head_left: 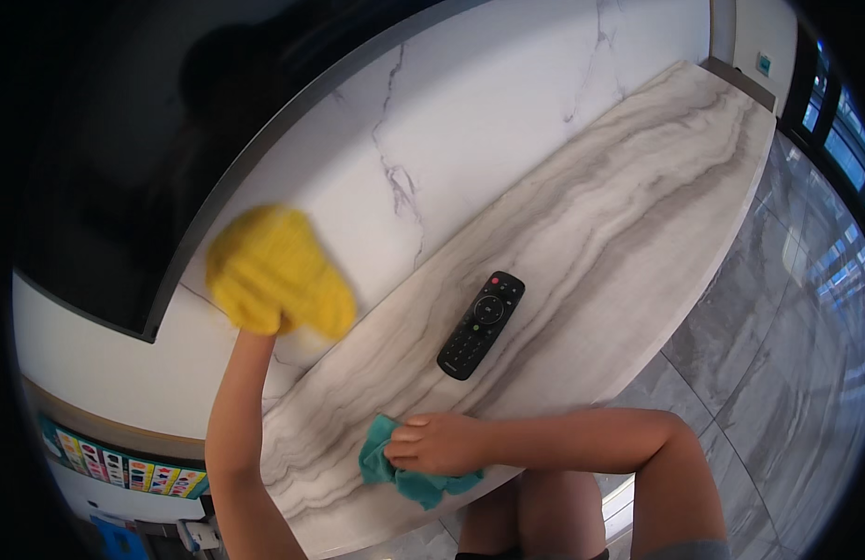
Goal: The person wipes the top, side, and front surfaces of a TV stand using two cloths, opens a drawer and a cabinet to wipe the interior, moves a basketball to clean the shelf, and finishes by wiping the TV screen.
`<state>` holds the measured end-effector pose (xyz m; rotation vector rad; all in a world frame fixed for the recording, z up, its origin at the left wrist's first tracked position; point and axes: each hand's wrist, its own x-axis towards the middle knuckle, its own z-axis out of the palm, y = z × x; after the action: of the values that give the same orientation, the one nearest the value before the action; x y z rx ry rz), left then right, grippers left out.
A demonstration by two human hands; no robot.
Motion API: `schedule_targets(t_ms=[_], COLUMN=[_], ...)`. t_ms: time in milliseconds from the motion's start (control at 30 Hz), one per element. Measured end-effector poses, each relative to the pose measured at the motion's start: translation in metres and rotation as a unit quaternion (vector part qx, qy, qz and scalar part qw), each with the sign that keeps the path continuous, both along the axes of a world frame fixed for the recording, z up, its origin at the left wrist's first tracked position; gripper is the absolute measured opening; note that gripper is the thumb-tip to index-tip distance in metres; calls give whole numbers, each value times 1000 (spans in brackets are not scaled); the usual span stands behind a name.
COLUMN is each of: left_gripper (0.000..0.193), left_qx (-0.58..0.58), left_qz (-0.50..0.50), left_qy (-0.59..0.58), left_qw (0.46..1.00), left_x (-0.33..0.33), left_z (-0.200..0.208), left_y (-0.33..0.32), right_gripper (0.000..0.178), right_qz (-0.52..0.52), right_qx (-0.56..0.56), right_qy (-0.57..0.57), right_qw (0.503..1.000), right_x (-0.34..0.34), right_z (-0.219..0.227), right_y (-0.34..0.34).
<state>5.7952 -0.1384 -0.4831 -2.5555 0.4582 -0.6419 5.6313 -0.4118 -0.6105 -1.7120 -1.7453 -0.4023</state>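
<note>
My left hand is raised at the white marble-look wall, just under a large black screen. A yellow cloth, blurred by motion, covers that hand, so its fingers are hidden. Low on the marbled shelf, my right hand presses a crumpled teal cloth against the surface, fingers curled over it. Between the two hands, a little to the right, a black remote control with a red button lies on the shelf. Neither hand touches it.
The long shelf has a curved front edge and runs along the wall to the far right. The black screen fills the upper left. Grey tiled floor lies beyond the shelf's edge. A colourful picture chart is at lower left.
</note>
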Motion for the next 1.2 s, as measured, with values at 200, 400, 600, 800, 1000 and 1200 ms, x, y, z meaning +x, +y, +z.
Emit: schedule_targets(t_ms=[200,400,600,800,1000,1200], left_gripper=[62,60,58,48,49,50], left_qx=[41,110,191,54,16,-71], left_qz=[-65,-55,13,-123,20,-39], left_qy=[-87,16,16,-69,81,-131], left_qw=[993,992,981,988,996,988], left_x=[84,88,35,92,-4,-180], left_z=[33,39,66,36,0,-2], left_y=[-220,-206,-234,-210,-60,169], right_gripper=[6,10,8,7,9,19], right_qz=[29,36,19,18,-61,-22], right_qx=[41,33,53,84,-35,351], right_qy=[21,34,25,3,-45,749], right_qw=[999,998,998,996,996,562], right_x=[5,9,11,13,21,8], right_z=[-11,-9,-18,3,7,34], right_y=[-5,-4,-8,2,-19,-30])
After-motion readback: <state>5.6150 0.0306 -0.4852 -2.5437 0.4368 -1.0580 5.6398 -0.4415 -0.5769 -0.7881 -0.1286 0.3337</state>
